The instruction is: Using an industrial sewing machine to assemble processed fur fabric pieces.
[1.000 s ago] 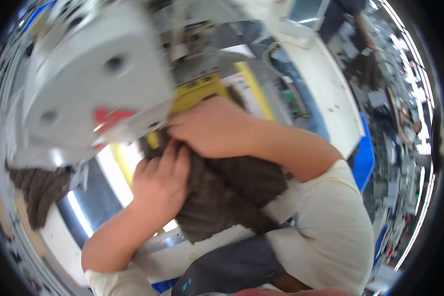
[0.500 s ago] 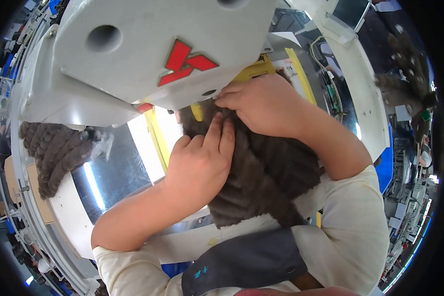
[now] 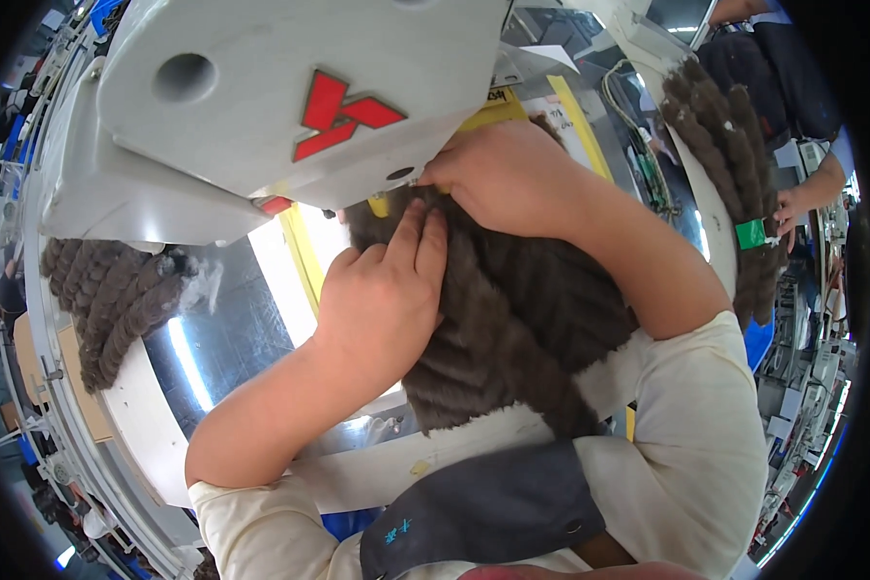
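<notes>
A dark brown fur piece [image 3: 493, 319] spreads from the sewing machine head [image 3: 300, 87] down toward my apron. My left hand [image 3: 382, 295] presses on its left part, the index and middle fingers stretched out toward the machine and the other fingers curled. Beside the machine's lower front edge, my right hand [image 3: 507, 179] pinches the fur's far edge between thumb and bent fingers. The fingertips of both hands are close together there. A yellow machine part [image 3: 379, 205] shows just ahead of my left fingertips. The machine head hides the sewing spot.
Left on the bench lies a rolled brown fur bundle [image 3: 116, 290]. At the right edge is another fur bundle [image 3: 720, 145] with a green tag [image 3: 750, 234], a co-worker's hand [image 3: 793, 208] beside it. Yellow strips [image 3: 304, 261] edge the machine bed. A cable [image 3: 611, 87] runs at the back right.
The fur bundle at the right, blurred in motion before, now lies along the bench edge, with a co-worker's hand near. My view has shifted slightly; my hands keep the same hold on the fur.
</notes>
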Action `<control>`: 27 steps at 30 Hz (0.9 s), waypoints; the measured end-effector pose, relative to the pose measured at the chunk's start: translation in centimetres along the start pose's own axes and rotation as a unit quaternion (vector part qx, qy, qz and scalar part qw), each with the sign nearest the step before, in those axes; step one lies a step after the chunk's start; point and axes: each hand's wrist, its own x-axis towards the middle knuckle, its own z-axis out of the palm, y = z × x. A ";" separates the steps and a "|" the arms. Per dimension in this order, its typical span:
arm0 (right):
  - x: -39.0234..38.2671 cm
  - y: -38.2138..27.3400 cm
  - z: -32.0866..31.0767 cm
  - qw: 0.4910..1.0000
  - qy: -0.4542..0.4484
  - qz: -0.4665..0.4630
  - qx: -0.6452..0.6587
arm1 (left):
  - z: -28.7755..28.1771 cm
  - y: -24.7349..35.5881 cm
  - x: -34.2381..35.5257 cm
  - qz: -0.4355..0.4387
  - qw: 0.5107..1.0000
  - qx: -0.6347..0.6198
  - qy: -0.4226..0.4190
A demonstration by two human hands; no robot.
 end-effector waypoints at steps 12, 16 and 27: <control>1.9 1.3 0.6 0.997 0.054 0.028 0.043 | -0.2 -1.5 0.8 -0.025 0.998 -0.051 -0.040; 2.5 1.3 0.8 0.998 0.035 0.040 0.043 | -1.3 -1.6 0.5 -0.058 0.993 -0.065 -0.079; 2.3 3.1 0.3 0.986 -0.008 -0.012 0.164 | -2.5 -2.6 0.2 -0.082 0.986 -0.101 -0.108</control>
